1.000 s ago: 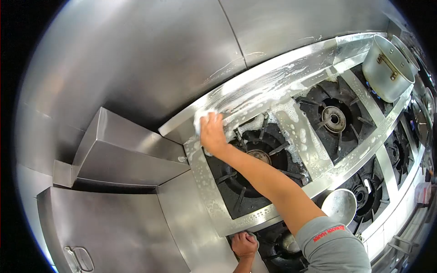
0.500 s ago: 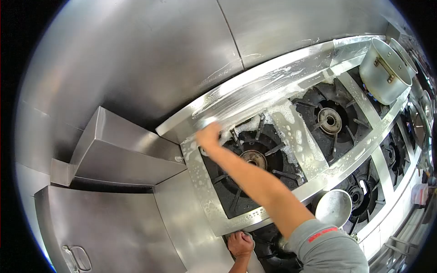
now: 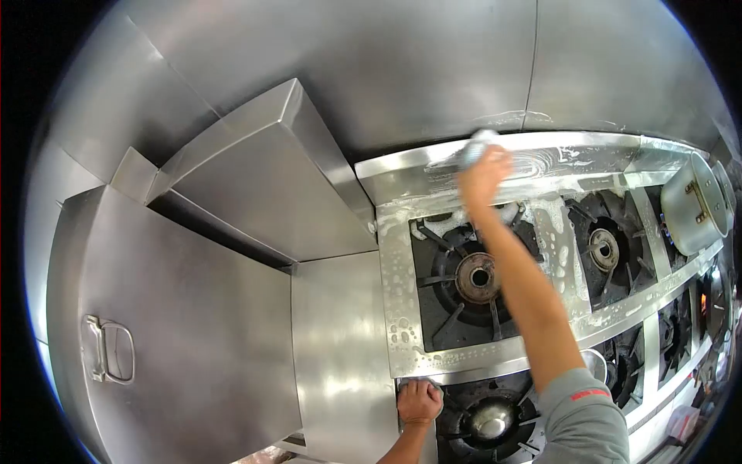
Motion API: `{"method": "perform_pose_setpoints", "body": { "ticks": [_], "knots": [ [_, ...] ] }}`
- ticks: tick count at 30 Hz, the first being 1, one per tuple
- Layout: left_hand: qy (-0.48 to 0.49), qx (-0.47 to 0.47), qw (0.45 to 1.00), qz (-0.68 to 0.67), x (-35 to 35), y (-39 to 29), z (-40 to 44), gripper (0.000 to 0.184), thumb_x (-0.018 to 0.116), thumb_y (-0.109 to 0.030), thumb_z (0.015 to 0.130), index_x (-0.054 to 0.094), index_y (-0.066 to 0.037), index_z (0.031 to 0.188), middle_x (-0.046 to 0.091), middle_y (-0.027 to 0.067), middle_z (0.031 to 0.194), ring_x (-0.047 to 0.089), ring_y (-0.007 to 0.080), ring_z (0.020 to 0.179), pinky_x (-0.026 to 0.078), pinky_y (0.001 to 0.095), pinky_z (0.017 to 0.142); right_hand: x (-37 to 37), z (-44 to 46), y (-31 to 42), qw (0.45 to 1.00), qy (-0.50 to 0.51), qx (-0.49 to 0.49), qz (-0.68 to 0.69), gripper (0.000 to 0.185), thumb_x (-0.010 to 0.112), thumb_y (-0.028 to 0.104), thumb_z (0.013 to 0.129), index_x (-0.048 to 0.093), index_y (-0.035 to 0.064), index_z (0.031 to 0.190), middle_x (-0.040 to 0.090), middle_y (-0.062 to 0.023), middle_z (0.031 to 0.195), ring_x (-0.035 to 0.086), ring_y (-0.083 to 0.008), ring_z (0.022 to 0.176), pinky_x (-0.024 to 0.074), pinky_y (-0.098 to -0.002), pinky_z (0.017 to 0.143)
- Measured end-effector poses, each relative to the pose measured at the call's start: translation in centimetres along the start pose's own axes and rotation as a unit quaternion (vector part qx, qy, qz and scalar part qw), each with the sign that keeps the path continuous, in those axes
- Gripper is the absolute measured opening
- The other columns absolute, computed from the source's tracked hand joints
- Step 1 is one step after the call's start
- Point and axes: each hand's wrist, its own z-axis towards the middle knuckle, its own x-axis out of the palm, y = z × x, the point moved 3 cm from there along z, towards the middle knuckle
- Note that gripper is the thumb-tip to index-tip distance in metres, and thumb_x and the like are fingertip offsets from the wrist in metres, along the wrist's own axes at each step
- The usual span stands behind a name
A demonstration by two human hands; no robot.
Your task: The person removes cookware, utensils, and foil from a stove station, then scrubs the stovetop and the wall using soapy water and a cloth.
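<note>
While our right hand [image 3: 484,179] grips a pale, blurry pad [image 3: 476,148] by soapy metal [image 3: 542,164], our left hand [image 3: 420,402] curls; we can't tell if it holds anything.

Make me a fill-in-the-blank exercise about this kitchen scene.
1. The hand holding a pale cloth or pad at the metal backsplash is the person's own ____ hand.
2. The visible sleeve is coloured ____.
3. The steel panel at picture left has a metal ____.

Missing words: right; grey; handle.
</note>
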Motion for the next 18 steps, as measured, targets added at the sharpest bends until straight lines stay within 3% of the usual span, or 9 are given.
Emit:
{"method": "perform_pose_setpoints", "body": {
  "ticks": [1, 2, 4, 5, 6, 9, 10, 13, 18],
  "knots": [
    [0.005, 0.002, 1.000, -0.003, 0.1, 0.1, -0.2, 0.007, 0.058, -0.016, 0.072, 0.053, -0.011, 0.073, 0.053, 0.0102, 0.072, 0.054, 0.0320, 0.064, 0.045, 0.0438, 0.058, -0.5, -1.3, 3.3, 0.984, 0.033, 0.004, 0.174, 0.051, 0.052, 0.018, 0.084, 0.042, -0.0095, 0.125, 0.049, -0.0242, 0.118, 0.049, -0.0392, 0.111, 0.0299, -0.0508, 0.101],
    [0.006, 0.005, 1.000, -0.003, 0.1, 0.0, -0.2, 0.007, 0.058, -0.016, 0.072, 0.053, -0.011, 0.073, 0.053, 0.0102, 0.072, 0.054, 0.0320, 0.064, 0.045, 0.0438, 0.058, -1.9, -2.5, 6.5, 0.979, 0.094, -0.086, 0.159, 0.048, 0.052, 0.019, 0.085, 0.047, -0.0071, 0.125, 0.053, -0.0205, 0.118, 0.049, -0.0360, 0.114, 0.0303, -0.0495, 0.102],
    [-0.007, -0.009, 1.000, 0.011, 0.1, -0.1, -0.4, 0.007, 0.058, -0.016, 0.072, 0.054, -0.011, 0.073, 0.054, 0.0095, 0.073, 0.055, 0.0317, 0.066, 0.045, 0.0439, 0.059, -3.1, -5.5, 11.5, 0.917, -0.066, -0.309, 0.241, 0.037, 0.052, 0.014, 0.085, 0.055, 0.0041, 0.120, 0.055, -0.0099, 0.113, 0.050, -0.0340, 0.111, 0.0370, -0.0501, 0.098],
    [-0.003, -0.009, 1.000, 0.011, 0.2, -0.2, -0.4, 0.007, 0.058, -0.016, 0.072, 0.054, -0.011, 0.073, 0.054, 0.0095, 0.073, 0.055, 0.0317, 0.066, 0.045, 0.0439, 0.059, -6.7, -5.3, 11.7, 0.888, -0.020, -0.409, 0.211, 0.035, 0.054, 0.018, 0.086, 0.057, 0.0069, 0.119, 0.055, -0.0059, 0.116, 0.049, -0.0319, 0.113, 0.0396, -0.0473, 0.098],
    [-0.005, -0.010, 1.000, 0.009, 0.0, -0.2, -0.2, 0.007, 0.058, -0.017, 0.072, 0.054, -0.011, 0.074, 0.054, 0.0092, 0.072, 0.055, 0.0317, 0.066, 0.045, 0.0441, 0.059, -6.8, -5.1, 10.8, 0.888, -0.016, -0.407, 0.212, 0.035, 0.054, 0.018, 0.086, 0.057, 0.0069, 0.119, 0.055, -0.0059, 0.116, 0.049, -0.0319, 0.113, 0.0396, -0.0473, 0.098],
    [-0.016, -0.014, 1.000, 0.005, -0.1, -0.2, -0.3, 0.008, 0.059, -0.018, 0.072, 0.054, -0.012, 0.073, 0.053, 0.0079, 0.071, 0.054, 0.0303, 0.065, 0.044, 0.0434, 0.057, -3.7, -3.9, 5.9, 0.750, -0.091, -0.647, 0.098, 0.034, 0.056, 0.019, 0.086, 0.061, 0.0121, 0.120, 0.048, -0.0031, 0.125, 0.045, -0.0274, 0.117, 0.0399, -0.0421, 0.097],
    [-0.020, -0.012, 1.000, 0.010, -0.1, 0.1, -0.2, 0.009, 0.060, -0.020, 0.072, 0.053, -0.013, 0.072, 0.052, 0.0069, 0.071, 0.054, 0.0287, 0.064, 0.044, 0.0424, 0.056, 1.0, -3.3, 3.8, 0.767, -0.072, -0.620, 0.150, 0.036, 0.056, 0.020, 0.087, 0.060, 0.0135, 0.123, 0.047, -0.0025, 0.127, 0.044, -0.0267, 0.118, 0.0389, -0.0421, 0.098],
    [-0.008, -0.011, 1.000, 0.009, 0.0, 0.4, -0.1, 0.010, 0.060, -0.021, 0.071, 0.053, -0.014, 0.072, 0.052, 0.0063, 0.071, 0.054, 0.0284, 0.064, 0.044, 0.0422, 0.056, 2.5, -1.0, -3.1, 0.742, -0.090, -0.664, 0.024, 0.036, 0.056, 0.024, 0.087, 0.061, 0.0157, 0.122, 0.050, -0.0002, 0.124, 0.045, -0.0237, 0.118, 0.0389, -0.0394, 0.098],
    [0.013, -0.018, 1.000, -0.009, -0.4, 0.0, 0.7, 0.007, 0.060, -0.015, 0.072, 0.054, -0.011, 0.073, 0.053, 0.0099, 0.071, 0.054, 0.0309, 0.064, 0.044, 0.0435, 0.057, 1.7, -6.4, 10.2, 0.715, -0.129, -0.681, 0.093, 0.025, 0.056, 0.022, 0.086, 0.065, 0.0113, 0.107, 0.049, -0.0022, 0.124, 0.046, -0.0233, 0.116, 0.0409, -0.0357, 0.095]
  ]
}}
